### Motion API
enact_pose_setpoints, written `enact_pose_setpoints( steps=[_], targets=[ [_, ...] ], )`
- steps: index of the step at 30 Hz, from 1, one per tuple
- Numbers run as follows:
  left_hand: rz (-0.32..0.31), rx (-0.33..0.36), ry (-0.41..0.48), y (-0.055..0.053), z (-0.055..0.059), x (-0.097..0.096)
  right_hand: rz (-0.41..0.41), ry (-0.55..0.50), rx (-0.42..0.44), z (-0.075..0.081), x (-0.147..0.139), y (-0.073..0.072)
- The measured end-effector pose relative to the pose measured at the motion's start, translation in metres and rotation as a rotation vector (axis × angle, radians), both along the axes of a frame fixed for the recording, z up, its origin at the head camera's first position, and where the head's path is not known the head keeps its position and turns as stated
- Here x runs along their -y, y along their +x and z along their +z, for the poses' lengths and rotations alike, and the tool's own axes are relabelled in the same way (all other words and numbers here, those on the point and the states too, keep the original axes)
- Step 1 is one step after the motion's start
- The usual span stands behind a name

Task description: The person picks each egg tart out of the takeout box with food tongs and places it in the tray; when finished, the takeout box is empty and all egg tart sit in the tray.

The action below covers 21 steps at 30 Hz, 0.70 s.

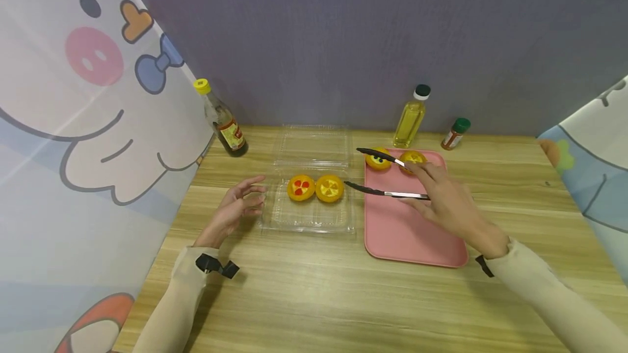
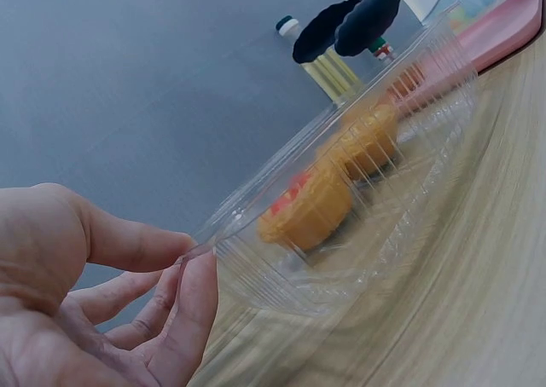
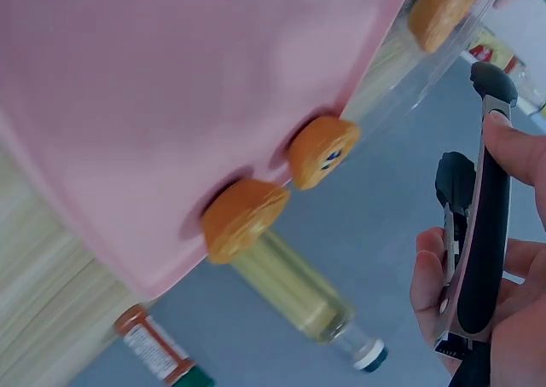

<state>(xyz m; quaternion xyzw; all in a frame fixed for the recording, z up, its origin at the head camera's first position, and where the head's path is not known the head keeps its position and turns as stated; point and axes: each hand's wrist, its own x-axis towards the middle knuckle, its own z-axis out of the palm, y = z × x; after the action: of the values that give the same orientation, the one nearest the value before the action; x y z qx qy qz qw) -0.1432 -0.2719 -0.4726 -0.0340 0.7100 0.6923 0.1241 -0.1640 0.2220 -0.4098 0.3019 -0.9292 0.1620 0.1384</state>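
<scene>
My right hand (image 1: 444,200) grips a pair of black and silver tongs (image 1: 365,188), their arms spread with nothing between the tips. In the left wrist view, the thumb and finger of my left hand (image 2: 128,268) pinch the edge of a clear plastic container (image 1: 306,219). Two egg tarts sit side by side in it, one with red topping (image 1: 301,187), the other with yellow pieces (image 1: 330,188). At the far end of a pink tray (image 1: 412,238) are two more tarts, one with dark dots (image 3: 324,152) and a yellow-topped one (image 3: 246,220). The tongs reach over this tray.
The container's lid (image 1: 314,146) lies open toward the wall. A yellow-capped sauce bottle (image 1: 225,124) stands at the back left. Behind the tray are an oil bottle (image 1: 410,121) and a small green-capped jar (image 1: 455,134). A grey wall (image 1: 324,42) closes off the wooden table's far side.
</scene>
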Motion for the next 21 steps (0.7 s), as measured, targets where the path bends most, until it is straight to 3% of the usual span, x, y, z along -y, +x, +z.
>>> enact_pose_setpoints(
  steps=[21],
  targets=[
    [0.001,0.005,-0.020,0.000,0.001,0.000,0.177,0.119,0.032,0.007,0.066,-0.005]
  ],
)
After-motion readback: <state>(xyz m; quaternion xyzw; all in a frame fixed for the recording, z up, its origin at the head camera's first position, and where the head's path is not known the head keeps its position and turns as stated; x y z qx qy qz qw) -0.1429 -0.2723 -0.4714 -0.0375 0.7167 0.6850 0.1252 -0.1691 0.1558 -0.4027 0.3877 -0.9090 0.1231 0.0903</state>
